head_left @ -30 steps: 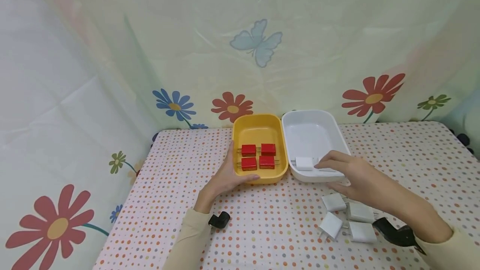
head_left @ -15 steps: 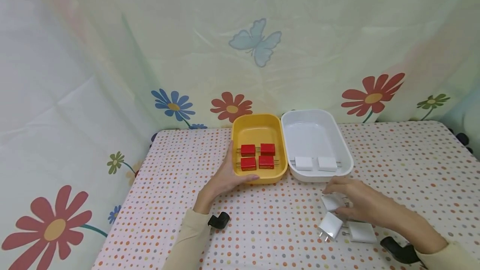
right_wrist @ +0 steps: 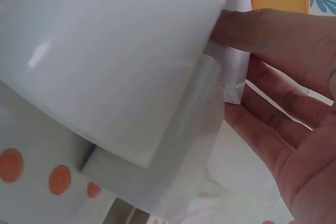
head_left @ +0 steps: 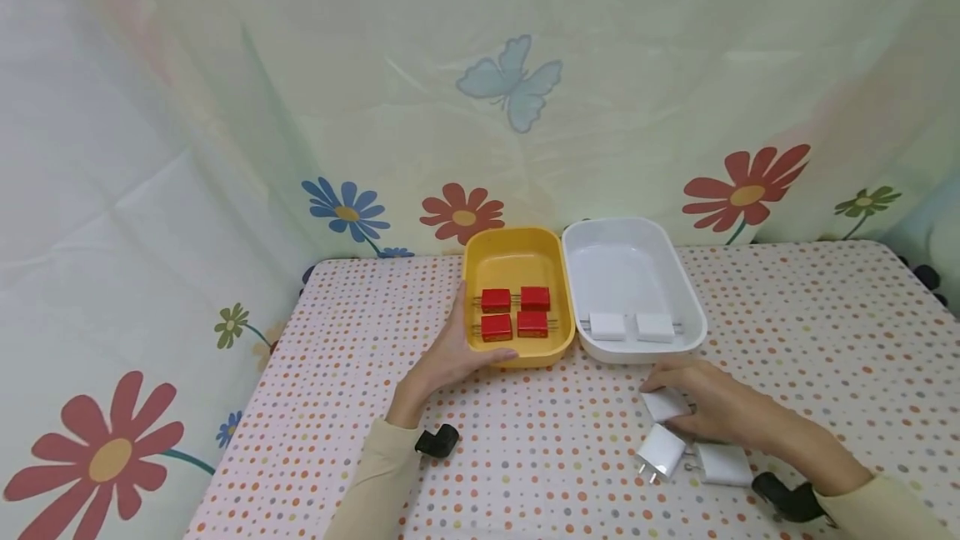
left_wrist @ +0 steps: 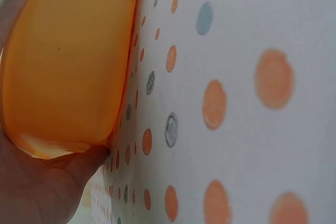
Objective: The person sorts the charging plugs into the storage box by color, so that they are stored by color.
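My left hand [head_left: 447, 352] grips the near left corner of a yellow tray [head_left: 517, 240], thumb along its front and fingers on its side. In the left wrist view the tray's wall [left_wrist: 68, 66] fills the space within the hand. Several red plug adapters [head_left: 496, 301] lie in it, prongs sideways. Two white charger plugs [head_left: 655, 327] lie at the near end of the white tray [head_left: 626, 232]. In front of that tray my right hand [head_left: 716, 402] pinches a white charger plug [head_left: 663, 405] between thumb and fingers. The right wrist view shows this plug [right_wrist: 234, 72] partly behind another.
Two more white charger plugs, one tilted [head_left: 660, 450] and one level [head_left: 723, 465], lie on the dotted tablecloth [head_left: 540, 457] close to the right hand. The trays stand side by side, touching, near the flowered curtain [head_left: 600, 107].
My right hand has let go of a white charger plug in the white tray and come back toward me to another plug on the cloth. The left hand stays on the yellow tray.
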Demonstrator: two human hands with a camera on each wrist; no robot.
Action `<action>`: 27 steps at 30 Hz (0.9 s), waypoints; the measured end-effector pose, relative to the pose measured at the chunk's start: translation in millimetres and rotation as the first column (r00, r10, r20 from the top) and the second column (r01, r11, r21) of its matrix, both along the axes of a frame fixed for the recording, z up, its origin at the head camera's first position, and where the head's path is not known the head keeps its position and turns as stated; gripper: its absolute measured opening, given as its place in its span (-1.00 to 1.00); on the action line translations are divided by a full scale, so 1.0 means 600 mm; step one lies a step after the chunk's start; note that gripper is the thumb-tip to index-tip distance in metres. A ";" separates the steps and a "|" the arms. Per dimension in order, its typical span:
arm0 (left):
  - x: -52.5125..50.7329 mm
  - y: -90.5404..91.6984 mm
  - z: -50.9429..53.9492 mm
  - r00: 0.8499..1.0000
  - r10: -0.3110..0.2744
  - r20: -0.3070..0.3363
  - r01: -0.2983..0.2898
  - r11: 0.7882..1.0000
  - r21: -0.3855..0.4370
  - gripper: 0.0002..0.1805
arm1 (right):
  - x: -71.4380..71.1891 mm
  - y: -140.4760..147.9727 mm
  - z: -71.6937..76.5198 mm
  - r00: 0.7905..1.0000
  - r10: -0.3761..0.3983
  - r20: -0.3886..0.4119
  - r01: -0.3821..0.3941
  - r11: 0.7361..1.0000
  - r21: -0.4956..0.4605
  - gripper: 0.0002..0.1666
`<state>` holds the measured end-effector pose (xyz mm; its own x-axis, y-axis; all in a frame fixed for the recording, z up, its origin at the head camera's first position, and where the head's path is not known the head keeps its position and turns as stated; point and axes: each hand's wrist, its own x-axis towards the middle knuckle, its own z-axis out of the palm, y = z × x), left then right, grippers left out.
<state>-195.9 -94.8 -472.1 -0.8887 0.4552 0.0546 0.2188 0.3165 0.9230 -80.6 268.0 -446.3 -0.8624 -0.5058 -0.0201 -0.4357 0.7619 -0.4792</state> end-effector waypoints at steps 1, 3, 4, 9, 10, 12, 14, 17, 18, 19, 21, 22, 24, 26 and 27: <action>0.000 0.000 0.001 1.000 0.003 0.004 -0.003 1.000 -0.005 0.45 | 0.001 0.000 -0.001 1.000 0.001 0.002 -0.001 1.000 -0.002 -0.53; 0.000 0.000 0.001 1.000 0.003 0.007 -0.003 1.000 -0.004 0.44 | 0.002 0.000 -0.001 1.000 -0.002 0.004 0.002 1.000 -0.005 -0.52; -0.001 0.001 0.001 1.000 -0.001 0.007 0.001 1.000 0.002 0.45 | 0.003 0.000 -0.001 1.000 -0.013 0.010 0.013 1.000 -0.002 -0.52; -0.002 0.002 0.000 1.000 -0.010 0.004 0.010 1.000 0.027 0.48 | 0.009 0.003 0.004 0.998 -0.055 0.010 0.055 0.998 0.006 -0.50; -0.002 0.002 0.000 1.000 -0.010 0.002 0.010 1.000 0.028 0.48 | 0.011 0.004 0.007 0.998 -0.063 0.010 0.063 0.998 0.005 -0.50; -0.002 0.002 -0.001 1.000 -0.015 -0.002 0.015 0.999 0.033 0.48 | 0.015 0.005 0.013 0.997 -0.075 0.017 0.075 0.997 -0.004 -0.49; 0.000 0.001 -0.001 1.000 -0.012 -0.001 0.012 1.000 0.025 0.47 | 0.018 0.007 0.020 0.998 -0.069 0.013 0.070 0.997 -0.017 -0.48; 0.000 0.001 -0.002 1.000 -0.010 -0.004 0.010 1.000 0.010 0.45 | 0.020 0.009 0.033 0.999 -0.028 -0.033 0.026 0.999 -0.039 -0.47; 0.000 0.001 -0.001 1.000 -0.015 -0.009 0.015 1.000 0.014 0.44 | 0.020 0.008 0.038 0.998 -0.016 -0.056 0.014 0.999 -0.040 -0.47; -0.001 0.002 -0.001 1.000 -0.022 -0.012 0.022 0.999 0.025 0.43 | 0.019 0.008 0.044 0.997 -0.001 -0.082 -0.002 0.999 -0.038 -0.48; -0.002 0.002 -0.001 0.999 -0.033 -0.018 0.034 0.999 0.043 0.40 | 0.015 0.008 0.057 0.994 0.015 -0.113 -0.019 0.999 -0.030 -0.49; -0.002 0.002 -0.001 0.999 -0.033 -0.020 0.034 0.998 0.044 0.40 | 0.012 0.007 0.064 0.991 0.020 -0.130 -0.023 0.999 -0.023 -0.49; -0.001 0.002 0.000 0.999 -0.031 -0.017 0.032 0.998 0.047 0.41 | 0.007 0.007 0.078 0.987 0.024 -0.160 -0.026 1.000 -0.012 -0.50; 0.001 0.001 0.000 1.000 -0.020 -0.007 0.020 0.999 0.036 0.43 | -0.001 0.007 0.092 0.982 0.028 -0.186 -0.029 1.000 -0.004 -0.49; 0.000 0.000 0.001 1.000 -0.020 -0.004 0.020 0.999 0.037 0.43 | -0.006 0.007 0.099 0.980 0.029 -0.197 -0.030 1.000 0.002 -0.49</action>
<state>-195.6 -94.5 -471.7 -0.8791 0.4707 0.0754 0.2286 0.2775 0.9331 -84.4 272.4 -387.0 -0.8342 -0.5309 0.1489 -0.5437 0.7471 -0.3824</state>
